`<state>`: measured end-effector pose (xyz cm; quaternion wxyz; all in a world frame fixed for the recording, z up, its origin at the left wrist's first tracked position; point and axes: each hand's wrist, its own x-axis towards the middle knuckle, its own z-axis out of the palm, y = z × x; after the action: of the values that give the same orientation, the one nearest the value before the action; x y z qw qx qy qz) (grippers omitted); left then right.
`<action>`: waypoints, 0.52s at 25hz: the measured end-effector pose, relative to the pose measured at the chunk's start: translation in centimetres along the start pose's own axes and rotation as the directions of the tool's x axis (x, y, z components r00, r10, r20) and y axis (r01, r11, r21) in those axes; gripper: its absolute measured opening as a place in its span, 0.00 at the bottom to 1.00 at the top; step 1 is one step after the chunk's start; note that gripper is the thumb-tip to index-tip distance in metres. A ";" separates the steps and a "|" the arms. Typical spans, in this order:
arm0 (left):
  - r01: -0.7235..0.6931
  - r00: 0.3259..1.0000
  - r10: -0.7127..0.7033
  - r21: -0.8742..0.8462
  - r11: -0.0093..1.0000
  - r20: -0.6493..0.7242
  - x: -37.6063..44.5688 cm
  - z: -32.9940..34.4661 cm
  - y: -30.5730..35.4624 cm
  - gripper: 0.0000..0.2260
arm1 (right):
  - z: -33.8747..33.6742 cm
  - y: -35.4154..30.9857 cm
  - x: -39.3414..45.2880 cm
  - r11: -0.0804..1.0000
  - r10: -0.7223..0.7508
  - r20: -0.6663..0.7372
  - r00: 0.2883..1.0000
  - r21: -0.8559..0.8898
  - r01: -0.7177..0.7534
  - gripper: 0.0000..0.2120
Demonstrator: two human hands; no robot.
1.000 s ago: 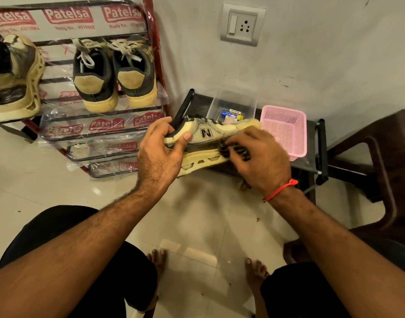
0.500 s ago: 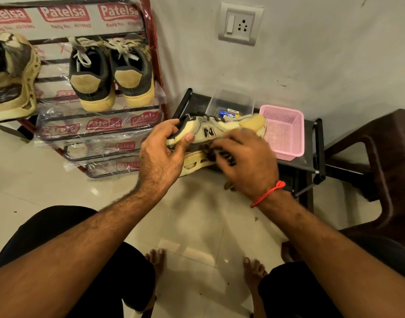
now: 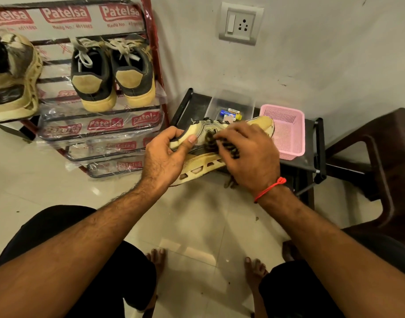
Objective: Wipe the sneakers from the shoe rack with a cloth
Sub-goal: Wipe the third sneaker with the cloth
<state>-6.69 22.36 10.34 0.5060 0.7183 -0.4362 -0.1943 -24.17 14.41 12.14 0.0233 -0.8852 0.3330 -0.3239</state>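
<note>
Pale glossy floor tiles [image 3: 59, 198] and a scuffed grey wall [image 3: 311, 53] frame a seated person's view down over two bare forearms, two black-clad knees and two bare feet. One red-framed shoe rack [image 3: 154, 65], its bars wrapped in clear plastic printed "Patelsa", stands at upper left; four wrapped tiers can be counted. On its upper tier rest three shoes: one pair of dark sneakers [image 3: 112, 74] with tan heels and loose laces, heels toward the camera, and one chunky cream sneaker [image 3: 15, 76] at the far left, partly cut off by the frame edge. One dark brown plastic chair [image 3: 385, 157] fills the right side. Between rack and chair sits one low black stand [image 3: 318, 145], which carries one pink mesh basket [image 3: 288, 131] and one clear plastic box [image 3: 233, 102] holding small batteries.

A fourth shoe, a cream sneaker [image 3: 258, 125] with a cut-out yellowed sole, is held on its side in front of the stand, toe pointing right. The left hand [image 3: 164, 157] grasps its heel, thumb pressed on the padded collar, fingers wrapped behind. The right hand [image 3: 249, 157], one red thread [image 3: 269, 189] tied at its wrist, clutches a dark bunched cloth [image 3: 211, 141] against the shoe's side panel, covering part of the logo. One white wall plate [image 3: 240, 24] with one switch and one socket is mounted above.
</note>
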 end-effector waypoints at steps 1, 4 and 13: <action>0.020 1.000 -0.020 0.001 1.000 0.021 0.0 0.0 0.1 0.08 | -0.4 1.3 0.4 0.997 0.073 -0.036 0.997 -0.016 -0.073 0.09; 0.045 0.998 -0.044 -0.016 0.999 0.038 0.1 0.0 0.2 0.09 | -1.4 4.1 1.0 0.965 0.253 -0.072 0.965 -0.055 -0.258 0.08; 0.137 0.985 -0.116 -0.171 0.976 0.131 0.1 -0.1 0.4 0.15 | 0.5 -4.1 -1.8 0.979 -0.197 0.109 0.974 -0.031 0.202 0.09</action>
<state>-6.74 22.29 10.80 0.5279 0.6831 -0.4001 -0.3077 -22.54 18.63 11.76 -0.0103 -0.9303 0.2474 -0.2706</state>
